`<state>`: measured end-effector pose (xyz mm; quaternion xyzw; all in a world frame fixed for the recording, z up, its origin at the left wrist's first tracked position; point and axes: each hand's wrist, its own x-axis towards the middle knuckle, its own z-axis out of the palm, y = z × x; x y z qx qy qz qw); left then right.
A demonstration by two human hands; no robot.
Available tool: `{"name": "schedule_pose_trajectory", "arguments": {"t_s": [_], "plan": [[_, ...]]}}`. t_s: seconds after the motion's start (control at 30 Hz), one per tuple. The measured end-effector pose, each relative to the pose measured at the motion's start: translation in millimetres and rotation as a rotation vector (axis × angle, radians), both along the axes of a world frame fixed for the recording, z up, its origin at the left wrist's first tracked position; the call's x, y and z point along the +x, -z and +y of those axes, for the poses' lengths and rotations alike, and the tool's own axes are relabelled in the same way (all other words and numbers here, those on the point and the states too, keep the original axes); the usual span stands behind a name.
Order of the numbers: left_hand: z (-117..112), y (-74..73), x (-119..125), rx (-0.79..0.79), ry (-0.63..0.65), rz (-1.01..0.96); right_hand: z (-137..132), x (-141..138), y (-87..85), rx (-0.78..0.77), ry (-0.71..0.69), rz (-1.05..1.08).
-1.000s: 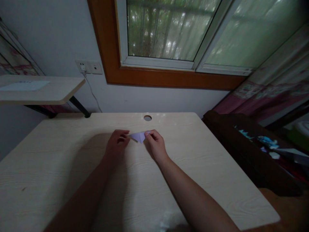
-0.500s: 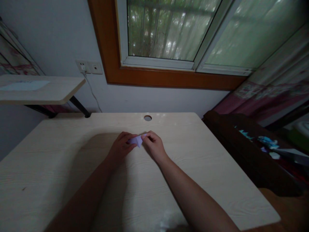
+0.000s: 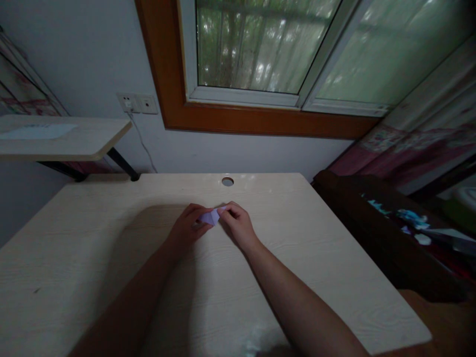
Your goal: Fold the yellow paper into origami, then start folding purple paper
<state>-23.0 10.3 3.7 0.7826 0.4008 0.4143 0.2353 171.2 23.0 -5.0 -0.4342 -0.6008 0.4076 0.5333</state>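
Observation:
A small piece of folded purple paper (image 3: 210,217) is held between my two hands over the middle of the desk, with creases and angled flaps showing. My left hand (image 3: 189,224) grips its left side, thumb below and fingers above. At the upper right corner, my right hand (image 3: 237,220) pinches the paper between thumb and fingers. Parts of the paper are covered by the fingers of both hands.
The pale wood-grain desk (image 3: 316,277) has a round cable hole (image 3: 227,182) near its back edge. A raised shelf (image 3: 85,141) bearing a sheet stands at left. On the right, a dark wooden piece of furniture (image 3: 372,218) carries blue and white items.
My left thumb has moved slightly right and down along the paper's lower edge, and the paper's lower point has shifted a little. My right hand stays almost in place.

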Motion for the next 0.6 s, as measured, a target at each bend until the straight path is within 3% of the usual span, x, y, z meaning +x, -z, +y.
{"name": "schedule_pose_trajectory", "arguments": {"t_s": [0.3, 0.47, 0.6], "plan": [[-1.0, -5.3, -4.3, -0.043, -0.048, -0.014, -4.7, -2.0, -7.9, 0.063, -0.04, -0.104], [-1.0, -1.3, -5.4, -0.142, -0.187, 0.011, -6.7, -4.4, -11.6, 0.098, -0.038, -0.135], [-0.8, 0.8, -5.4, -0.224, -0.306, 0.012, -7.6, -6.9, -6.8, 0.036, 0.002, -0.026]]}}
